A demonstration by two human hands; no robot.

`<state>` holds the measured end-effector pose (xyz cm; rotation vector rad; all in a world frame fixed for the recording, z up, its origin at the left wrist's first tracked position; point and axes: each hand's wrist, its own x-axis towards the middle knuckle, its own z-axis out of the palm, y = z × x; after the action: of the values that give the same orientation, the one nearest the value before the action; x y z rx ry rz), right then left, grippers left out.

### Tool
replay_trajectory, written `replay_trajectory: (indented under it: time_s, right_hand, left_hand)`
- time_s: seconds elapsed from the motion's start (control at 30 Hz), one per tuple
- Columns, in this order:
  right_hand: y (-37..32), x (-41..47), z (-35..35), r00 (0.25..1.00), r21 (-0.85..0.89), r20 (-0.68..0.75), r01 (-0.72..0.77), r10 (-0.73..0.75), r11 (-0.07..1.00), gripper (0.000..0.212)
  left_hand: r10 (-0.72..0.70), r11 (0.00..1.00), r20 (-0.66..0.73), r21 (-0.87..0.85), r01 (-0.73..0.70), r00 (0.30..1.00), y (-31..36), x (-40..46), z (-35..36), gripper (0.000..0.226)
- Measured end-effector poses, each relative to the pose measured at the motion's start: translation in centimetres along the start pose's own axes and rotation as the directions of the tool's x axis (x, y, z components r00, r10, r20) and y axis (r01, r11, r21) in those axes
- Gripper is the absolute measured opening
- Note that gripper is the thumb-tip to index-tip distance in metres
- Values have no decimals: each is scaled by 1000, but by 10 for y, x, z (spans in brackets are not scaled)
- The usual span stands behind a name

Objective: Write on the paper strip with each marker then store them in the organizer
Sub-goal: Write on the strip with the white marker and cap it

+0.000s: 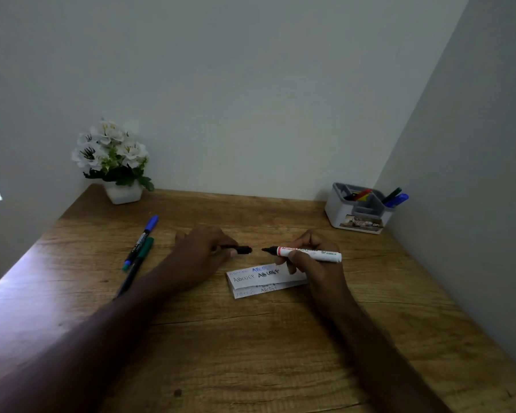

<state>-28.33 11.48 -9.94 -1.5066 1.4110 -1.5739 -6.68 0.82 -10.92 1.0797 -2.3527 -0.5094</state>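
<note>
The right hand point(310, 263) covers the right end of the paper strip point(262, 280). Most of the black cap point(242, 250) is hidden in the left hand point(203, 257). The organizer point(359, 208) label is too blurred to read

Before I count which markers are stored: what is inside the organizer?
In the organizer, a red marker lies in one compartment, and a green marker and blue marker stick out on the right. The walls hide the compartment bottoms.

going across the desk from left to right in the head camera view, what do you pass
Green marker → left hand gripping the black cap → right hand gripping the white marker → organizer.
</note>
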Motion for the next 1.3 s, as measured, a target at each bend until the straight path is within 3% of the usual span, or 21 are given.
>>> replay_trajectory:
  time_s: [0.13,0.37,0.6,0.87,0.93,1.17,1.3]
  right_hand:
    - [2,2,-1,1000,55,1,3,-3,998,19]
    - [2,1,1,1000,59,10,15,-15,998,23]
    - [-3,-2,3,999,78,48,16,-20,997,34]
    - [-6,-3,4,988,165,151,-23,-2,986,15]
    - [-5,-3,6,985,189,170,-56,23,980,7]
    - [-4,-2,5,979,235,190,-119,75,965,17]
    - [-6,-2,7,977,226,204,-102,55,969,22]
  left_hand:
    - [62,987,11,-152,-59,998,2,-2,1,21]
    - [76,974,29,-215,-68,997,6,-3,1,35]
    - [92,965,37,-248,-80,995,13,-5,0,18]
    - [157,918,6,-368,-144,988,25,-7,-4,22]
    - [167,923,11,-354,-152,986,27,-9,-3,21]
    - [197,914,-13,-358,-189,980,28,-11,0,17]
    - [200,913,-31,-357,-198,979,32,-12,0,32]
